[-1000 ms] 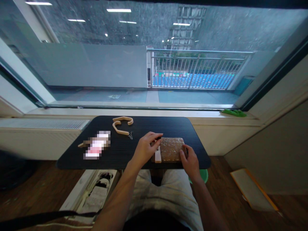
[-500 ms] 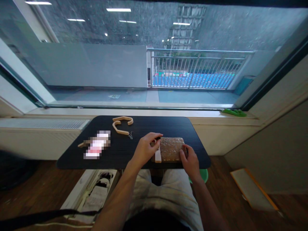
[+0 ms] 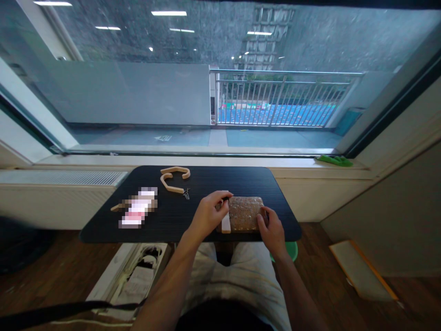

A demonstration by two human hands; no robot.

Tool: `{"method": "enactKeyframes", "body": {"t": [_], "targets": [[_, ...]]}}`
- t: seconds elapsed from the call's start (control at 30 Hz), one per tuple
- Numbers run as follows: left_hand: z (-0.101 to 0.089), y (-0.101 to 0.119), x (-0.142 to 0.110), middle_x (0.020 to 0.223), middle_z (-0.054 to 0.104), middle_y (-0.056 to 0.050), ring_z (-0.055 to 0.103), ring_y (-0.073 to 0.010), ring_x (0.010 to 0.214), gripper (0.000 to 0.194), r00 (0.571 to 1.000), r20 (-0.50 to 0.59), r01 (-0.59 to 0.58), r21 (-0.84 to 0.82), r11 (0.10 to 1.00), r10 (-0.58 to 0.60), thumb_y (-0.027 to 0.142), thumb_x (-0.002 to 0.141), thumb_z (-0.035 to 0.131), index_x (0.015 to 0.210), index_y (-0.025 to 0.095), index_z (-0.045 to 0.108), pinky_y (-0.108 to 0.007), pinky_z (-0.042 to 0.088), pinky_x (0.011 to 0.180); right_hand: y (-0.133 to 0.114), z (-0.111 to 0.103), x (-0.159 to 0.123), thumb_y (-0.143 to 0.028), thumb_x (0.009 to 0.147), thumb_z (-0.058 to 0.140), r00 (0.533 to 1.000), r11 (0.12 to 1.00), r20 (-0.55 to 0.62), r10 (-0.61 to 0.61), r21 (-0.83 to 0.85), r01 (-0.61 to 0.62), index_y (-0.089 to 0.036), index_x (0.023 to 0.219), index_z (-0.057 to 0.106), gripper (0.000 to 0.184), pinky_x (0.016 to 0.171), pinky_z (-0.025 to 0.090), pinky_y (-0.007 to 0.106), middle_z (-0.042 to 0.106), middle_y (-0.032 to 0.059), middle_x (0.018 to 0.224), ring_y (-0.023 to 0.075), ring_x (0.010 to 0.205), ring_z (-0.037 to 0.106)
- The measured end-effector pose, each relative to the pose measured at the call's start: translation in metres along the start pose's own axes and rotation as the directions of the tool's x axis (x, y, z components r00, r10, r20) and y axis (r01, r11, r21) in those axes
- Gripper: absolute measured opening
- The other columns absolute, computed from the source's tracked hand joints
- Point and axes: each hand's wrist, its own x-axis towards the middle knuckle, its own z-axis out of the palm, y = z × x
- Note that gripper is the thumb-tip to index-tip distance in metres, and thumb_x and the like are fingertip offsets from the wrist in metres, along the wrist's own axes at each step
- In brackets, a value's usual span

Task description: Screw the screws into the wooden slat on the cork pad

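A flat brown block (image 3: 245,214), apparently covered in clear bubble wrap, lies at the front of the dark table. Across its left end runs a pale flat strip (image 3: 226,223). My left hand (image 3: 207,212) is closed at that end, thumb and forefinger pinching over the strip around a small black piece (image 3: 226,198), mostly hidden. The block's right edge is gripped by my right hand (image 3: 272,228), thumb on top and fingers curled round the side. Further back lie two bent wooden pieces (image 3: 172,189) with several small metal screws or pins (image 3: 186,194) beside them.
On the left of the black table (image 3: 220,177) are a pixelated flat item (image 3: 138,208) and a wooden piece (image 3: 117,208). A green cloth (image 3: 334,160) rests on the windowsill. Below are an open white box (image 3: 138,280) and a green tub (image 3: 292,251).
The upper end of the pale strip now shows beyond my left fingers. Both hands keep nearly the same places on the block.
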Motion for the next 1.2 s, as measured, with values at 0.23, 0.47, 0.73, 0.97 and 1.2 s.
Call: {"method": "enactKeyframes", "body": {"t": [0.23,0.47,0.73,0.97,1.2], "targets": [[0.0032,-0.0005,-0.0026,0.100,0.067,-0.007,0.066,-0.0178,0.094,0.018,0.996,-0.074,-0.042,-0.014,0.999,0.041,0.015,0.085,0.064,0.100,0.020,0.073,-0.031,0.055,0.084,-0.0003,0.0002,0.0008,-0.048,0.087,0.046,1.000,1.000,0.009,0.005,0.001,-0.005,-0.014,0.115,0.062,0.046,0.090,0.049,0.047,0.069,0.0175,0.112,0.0303,0.101,0.064],[0.0043,-0.0015,-0.0041,0.094,0.064,-0.004,0.064,-0.0156,0.086,0.020,0.994,-0.109,-0.026,0.006,1.000,0.027,0.019,0.087,0.066,0.104,0.023,0.074,-0.029,0.054,0.080,0.0009,0.0006,0.0007,-0.047,0.087,0.048,1.000,1.000,-0.007,-0.012,0.010,0.013,-0.016,0.113,0.063,0.043,0.089,0.049,0.046,0.070,0.0161,0.111,0.0296,0.100,0.065],[0.0027,-0.0015,-0.0047,0.090,0.067,-0.003,0.062,-0.0135,0.076,0.027,0.994,-0.111,-0.022,-0.001,1.000,0.022,0.018,0.087,0.065,0.114,0.021,0.068,-0.026,0.054,0.073,0.0018,0.0004,0.0007,-0.045,0.087,0.049,1.000,1.000,-0.016,-0.024,0.015,0.024,-0.017,0.113,0.064,0.041,0.088,0.049,0.046,0.070,0.0156,0.110,0.0292,0.099,0.065],[0.0013,0.0010,-0.0047,0.091,0.069,-0.003,0.062,-0.0131,0.073,0.023,0.994,-0.102,-0.030,0.010,1.000,0.031,0.015,0.086,0.063,0.108,0.019,0.068,-0.027,0.054,0.073,0.0001,0.0002,0.0003,-0.046,0.087,0.048,1.000,1.000,-0.004,-0.007,0.008,0.007,-0.016,0.114,0.063,0.043,0.090,0.049,0.047,0.070,0.0165,0.112,0.0299,0.101,0.065],[0.0021,0.0005,-0.0053,0.090,0.072,-0.003,0.065,-0.0135,0.074,0.023,0.993,-0.116,-0.008,0.016,1.000,0.010,0.015,0.084,0.063,0.106,0.019,0.068,-0.027,0.055,0.073,0.0018,0.0012,0.0005,-0.046,0.088,0.048,1.000,1.000,-0.004,-0.017,0.011,0.018,-0.016,0.114,0.063,0.042,0.089,0.049,0.046,0.070,0.0162,0.110,0.0297,0.100,0.065]]}}
